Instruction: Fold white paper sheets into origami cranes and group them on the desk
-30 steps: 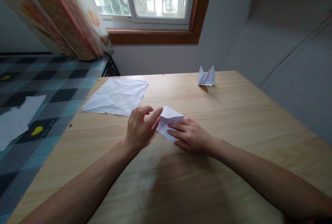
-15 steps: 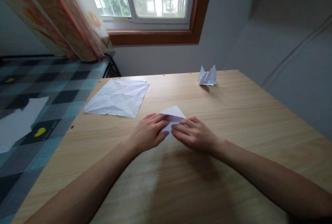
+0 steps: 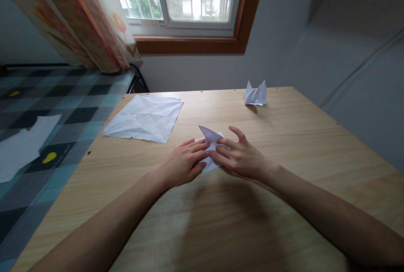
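Note:
A small piece of folded white paper [image 3: 212, 166] lies on the table between my hands, partly covered by fingers. One pointed flap [image 3: 208, 133] stands up from its far side. My left hand [image 3: 186, 162] rests palm down at the left, its fingers stretched flat over the paper and the thumb apart at the near edge. From the right, my right hand [image 3: 240, 156] has its thumb and nearer fingers on the paper, one fingertip against the raised flap's base. An outer finger of that hand is lifted. Whatever lies beneath the fingers is hidden.
A creased white sheet [image 3: 143, 118] lies at the table's far left. Near the far right edge stands a folded paper shape [image 3: 255, 94] with two upright points. Left of the wooden table [image 3: 299, 146], white paper [image 3: 22, 148] lies on checked cloth [image 3: 78, 116].
The broad far flap has turned into a narrower upright point leaning left. My right hand has lifted an outer finger and spread its fingers more. The left hand has barely moved.

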The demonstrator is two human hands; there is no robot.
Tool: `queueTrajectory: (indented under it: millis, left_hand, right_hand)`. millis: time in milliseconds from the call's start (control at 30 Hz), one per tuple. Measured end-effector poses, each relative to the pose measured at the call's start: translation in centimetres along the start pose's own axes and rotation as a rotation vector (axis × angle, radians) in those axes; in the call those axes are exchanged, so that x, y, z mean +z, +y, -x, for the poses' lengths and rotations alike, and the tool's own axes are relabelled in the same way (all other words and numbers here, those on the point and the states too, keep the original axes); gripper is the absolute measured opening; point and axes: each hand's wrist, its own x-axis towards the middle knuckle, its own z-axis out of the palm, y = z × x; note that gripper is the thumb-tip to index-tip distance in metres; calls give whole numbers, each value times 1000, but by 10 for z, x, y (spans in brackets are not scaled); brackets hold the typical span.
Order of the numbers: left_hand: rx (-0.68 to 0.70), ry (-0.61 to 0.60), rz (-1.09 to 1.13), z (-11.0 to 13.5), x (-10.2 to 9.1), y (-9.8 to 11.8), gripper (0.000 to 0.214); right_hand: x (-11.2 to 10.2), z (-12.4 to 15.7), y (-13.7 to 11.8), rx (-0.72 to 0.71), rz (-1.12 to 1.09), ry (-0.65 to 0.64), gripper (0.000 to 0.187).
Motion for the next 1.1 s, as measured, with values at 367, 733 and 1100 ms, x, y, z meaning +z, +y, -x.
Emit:
queueTrajectory:
  millis: [367, 733, 1100]
  left_hand:
    - [22, -79, 74, -5, -11, 11, 43]
    - [0, 24, 184, -4, -6, 3, 38]
    - [3, 31, -28, -2, -1, 6, 35]
  right_hand:
    - [-33, -10, -1, -107, 8, -90, 23]
    - [-52, -21, 14, -213, -152, -240, 30]
    - [-60, -33, 14, -466, 105, -417, 37]
